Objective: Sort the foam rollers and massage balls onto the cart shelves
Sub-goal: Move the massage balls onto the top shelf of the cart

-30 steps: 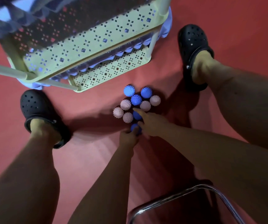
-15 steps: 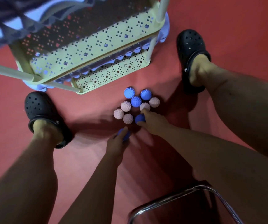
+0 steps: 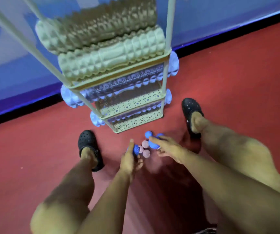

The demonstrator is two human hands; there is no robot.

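Spiky massage balls lie in a cluster on the red floor in front of the cream cart. My left hand holds a blue ball in its fingers. A second blue ball is gripped by my right hand. Between the hands sit pink balls; another blue ball lies just beyond my right fingers. On the cart's top shelf lie cream and brown foam rollers. Light blue rollers fill the shelves below.
My feet in black clogs stand either side of the balls, the left clog and the right clog. A blue wall with a black skirting runs behind the cart.
The view has tilted up, so the whole cart shows. Both hands have risen slightly, each with a blue ball; the right hand has closed on one it was only touching.
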